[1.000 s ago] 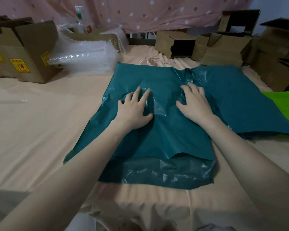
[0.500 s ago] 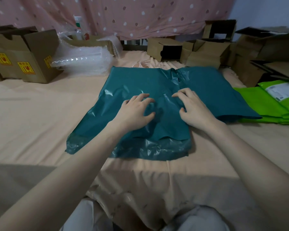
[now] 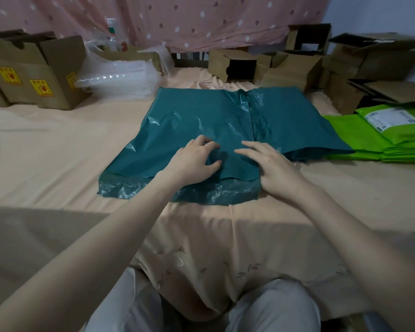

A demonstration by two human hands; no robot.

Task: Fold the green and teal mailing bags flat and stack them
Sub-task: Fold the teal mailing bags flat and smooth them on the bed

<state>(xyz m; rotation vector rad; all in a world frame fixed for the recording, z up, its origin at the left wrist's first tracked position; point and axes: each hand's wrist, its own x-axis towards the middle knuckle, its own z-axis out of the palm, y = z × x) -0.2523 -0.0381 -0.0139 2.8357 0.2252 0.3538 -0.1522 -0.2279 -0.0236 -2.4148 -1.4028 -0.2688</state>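
From the head camera, you are looking down at a teal mailing bag [image 3: 197, 125] lying spread on a peach bedsheet [image 3: 46, 159]. Its near edge is showing a thinner, shinier strip of plastic sticking out from under the top layer. A second teal bag [image 3: 290, 116] is lying beside it on the right, overlapping it along a crinkled seam, and its right edge is lying over the stack of green mailing bags [image 3: 379, 144]. The top green bag is carrying a white label [image 3: 391, 117].

Your left hand [image 3: 194, 159] is resting palm down on the teal bag near its front edge, fingers loosely curved with the tips pressing into the plastic and the thumb out to the right; it is not gripping anything. Your right hand [image 3: 273, 168] is lying flat just beside it, fingers straight and close together, pointing left toward the other hand, pressing on the same bag near its right front corner.

Cardboard boxes [image 3: 34, 73] with yellow stickers are standing at the far left, a heap of bubble wrap [image 3: 120, 77] is sitting next to them, and more open boxes [image 3: 297, 65] are lining the back right under a pink dotted curtain [image 3: 201, 17].
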